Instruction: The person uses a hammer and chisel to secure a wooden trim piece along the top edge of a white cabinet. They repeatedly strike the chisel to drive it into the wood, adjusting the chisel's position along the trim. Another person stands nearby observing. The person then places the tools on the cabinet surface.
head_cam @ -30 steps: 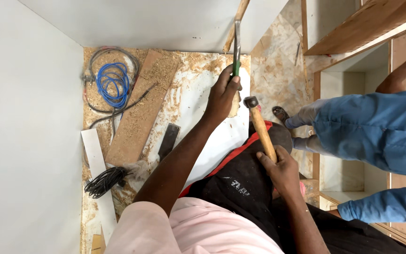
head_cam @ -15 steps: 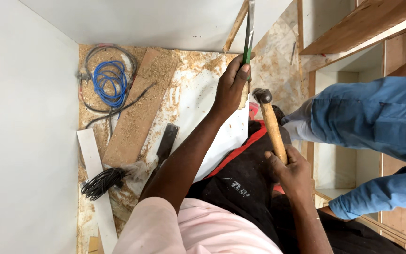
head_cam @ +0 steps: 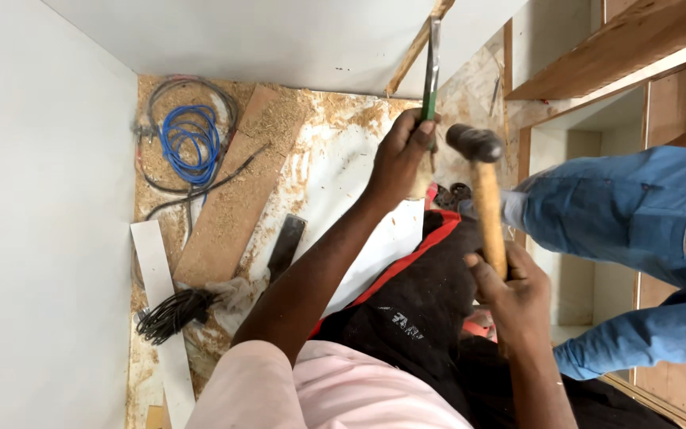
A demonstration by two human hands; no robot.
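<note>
My left hand (head_cam: 401,157) is closed around a chisel (head_cam: 432,67) with a green handle and a long steel blade. The blade points up at a thin wooden strip (head_cam: 414,52) on the white panel (head_cam: 279,40). My right hand (head_cam: 510,290) grips the wooden handle of a hammer (head_cam: 482,187). Its dark metal head hangs just right of the chisel's handle end, a little apart from it.
Another person's legs in blue jeans (head_cam: 637,230) stand at the right, next to wooden shelving (head_cam: 613,63). On the sawdust-covered floor lie a blue cable coil (head_cam: 190,143), a chipboard plank (head_cam: 236,199), a white strip (head_cam: 156,310), a black cable bundle (head_cam: 172,311) and a dark flat tool (head_cam: 286,246).
The hammer head has risen and swung closer to the chisel's handle. My left hand has kept the chisel on the strip. The person in jeans has shifted.
</note>
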